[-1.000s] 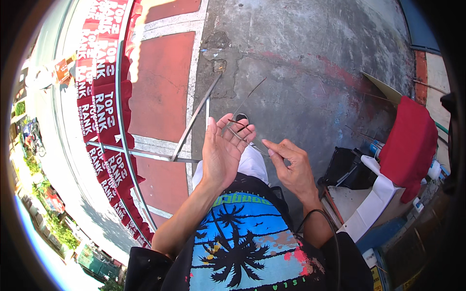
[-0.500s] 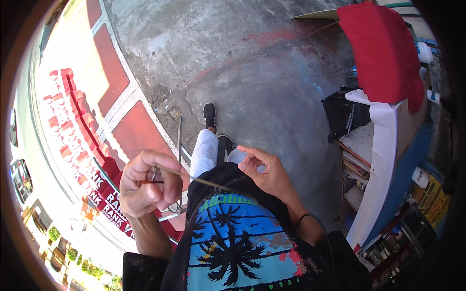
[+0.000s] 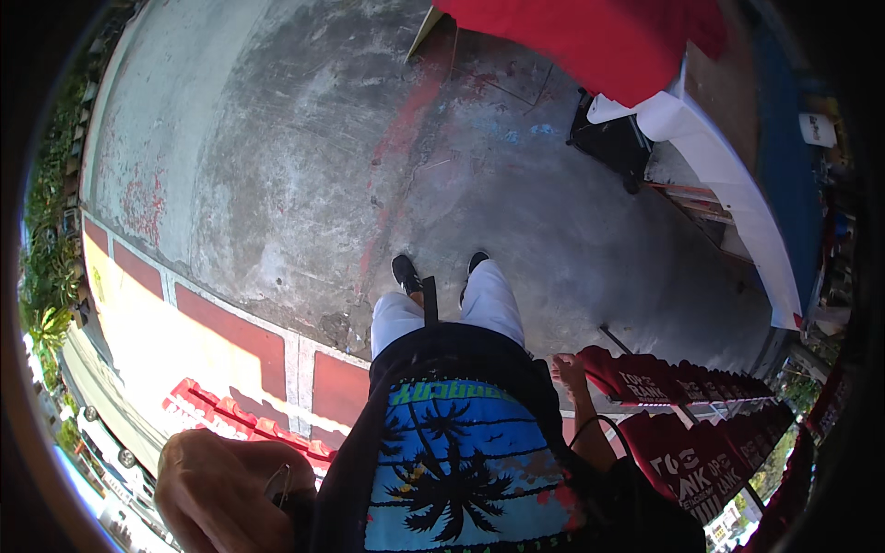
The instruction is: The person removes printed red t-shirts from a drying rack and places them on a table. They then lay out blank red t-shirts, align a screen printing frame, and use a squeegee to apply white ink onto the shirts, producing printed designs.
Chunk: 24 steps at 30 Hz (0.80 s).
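Note:
My left hand (image 3: 221,488) is large at the lower left beside my black shirt, its fingers curled round a thin wire (image 3: 278,481), mostly hidden under the hand. My right hand (image 3: 567,370) is low at my right side, with loosely bent fingers apart and nothing visible in them. It is near rows of dark red cloth flags (image 3: 632,376) with white printing on metal bars; I cannot tell whether it touches them.
Grey concrete floor (image 3: 277,184) spreads ahead, edged at left by red-painted panels (image 3: 228,330). At upper right, a red cloth (image 3: 576,41) and white strip (image 3: 710,161) lie over a wooden stand beside a black item (image 3: 604,138). More red flags (image 3: 235,415) stand at lower left.
My view has turned strongly, bringing flags to the lower right. My left hand with the wire has moved down and left beside my body; my right hand has dropped to my side.

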Each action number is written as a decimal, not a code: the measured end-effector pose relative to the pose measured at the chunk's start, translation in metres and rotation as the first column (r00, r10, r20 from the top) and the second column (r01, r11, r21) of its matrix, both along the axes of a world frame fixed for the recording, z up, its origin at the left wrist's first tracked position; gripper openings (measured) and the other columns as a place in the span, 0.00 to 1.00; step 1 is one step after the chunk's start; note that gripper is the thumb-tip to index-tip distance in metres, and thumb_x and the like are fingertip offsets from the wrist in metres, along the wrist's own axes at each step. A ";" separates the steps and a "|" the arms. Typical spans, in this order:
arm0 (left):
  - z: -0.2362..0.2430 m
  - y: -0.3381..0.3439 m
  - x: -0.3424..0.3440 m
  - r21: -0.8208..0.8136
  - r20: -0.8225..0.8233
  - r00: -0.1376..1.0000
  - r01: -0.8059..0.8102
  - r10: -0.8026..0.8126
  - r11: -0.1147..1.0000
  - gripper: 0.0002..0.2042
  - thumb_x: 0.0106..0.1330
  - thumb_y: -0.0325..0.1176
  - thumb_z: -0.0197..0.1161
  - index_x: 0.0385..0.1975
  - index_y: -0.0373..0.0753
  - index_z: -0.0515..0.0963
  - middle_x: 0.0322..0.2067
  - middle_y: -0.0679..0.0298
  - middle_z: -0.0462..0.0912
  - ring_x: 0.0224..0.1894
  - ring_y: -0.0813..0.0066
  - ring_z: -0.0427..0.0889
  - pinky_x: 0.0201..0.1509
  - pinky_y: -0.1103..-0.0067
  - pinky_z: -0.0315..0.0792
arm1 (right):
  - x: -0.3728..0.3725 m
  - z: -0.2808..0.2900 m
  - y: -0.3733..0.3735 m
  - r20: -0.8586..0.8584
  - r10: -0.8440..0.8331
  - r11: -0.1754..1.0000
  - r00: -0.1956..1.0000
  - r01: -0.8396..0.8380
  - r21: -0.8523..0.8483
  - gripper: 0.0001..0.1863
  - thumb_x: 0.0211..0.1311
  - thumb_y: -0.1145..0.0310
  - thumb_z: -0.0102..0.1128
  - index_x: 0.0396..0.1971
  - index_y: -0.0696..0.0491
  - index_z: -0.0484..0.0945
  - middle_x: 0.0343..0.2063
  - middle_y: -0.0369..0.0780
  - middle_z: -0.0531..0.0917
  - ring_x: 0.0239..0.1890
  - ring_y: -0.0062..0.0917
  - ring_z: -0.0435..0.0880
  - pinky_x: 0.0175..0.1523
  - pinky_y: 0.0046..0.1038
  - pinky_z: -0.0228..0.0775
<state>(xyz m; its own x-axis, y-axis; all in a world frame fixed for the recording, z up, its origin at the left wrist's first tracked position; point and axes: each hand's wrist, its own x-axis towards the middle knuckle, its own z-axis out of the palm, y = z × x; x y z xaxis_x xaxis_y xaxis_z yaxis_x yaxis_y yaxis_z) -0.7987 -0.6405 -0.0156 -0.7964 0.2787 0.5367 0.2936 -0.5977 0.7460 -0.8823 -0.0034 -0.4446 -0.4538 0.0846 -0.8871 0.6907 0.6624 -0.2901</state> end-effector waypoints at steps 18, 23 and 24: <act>0.007 0.126 -0.397 -0.017 -0.031 0.904 0.425 -0.426 0.905 0.07 0.67 0.23 0.70 0.40 0.41 0.92 0.33 0.64 0.88 0.26 0.80 0.82 0.30 0.82 0.74 | -0.226 0.013 -0.001 -0.301 -0.490 0.854 0.818 0.383 -0.350 0.22 0.74 0.61 0.68 0.60 0.58 0.80 0.38 0.41 0.88 0.40 0.25 0.88 0.45 0.30 0.83; -0.003 0.154 -0.468 0.091 0.028 0.840 0.538 -0.542 0.838 0.07 0.66 0.23 0.71 0.40 0.40 0.92 0.33 0.63 0.88 0.26 0.80 0.82 0.30 0.82 0.75 | -0.213 0.015 -0.001 -0.238 -0.589 0.800 0.772 0.514 -0.311 0.22 0.74 0.60 0.68 0.59 0.58 0.80 0.38 0.42 0.88 0.40 0.25 0.88 0.45 0.30 0.84; 0.001 0.158 -0.480 0.101 0.018 0.827 0.557 -0.561 0.824 0.07 0.66 0.23 0.71 0.40 0.40 0.92 0.33 0.63 0.88 0.26 0.80 0.82 0.30 0.82 0.75 | -0.199 0.009 0.001 -0.204 -0.612 0.784 0.764 0.553 -0.282 0.22 0.73 0.60 0.69 0.58 0.58 0.81 0.38 0.44 0.89 0.38 0.25 0.89 0.42 0.29 0.84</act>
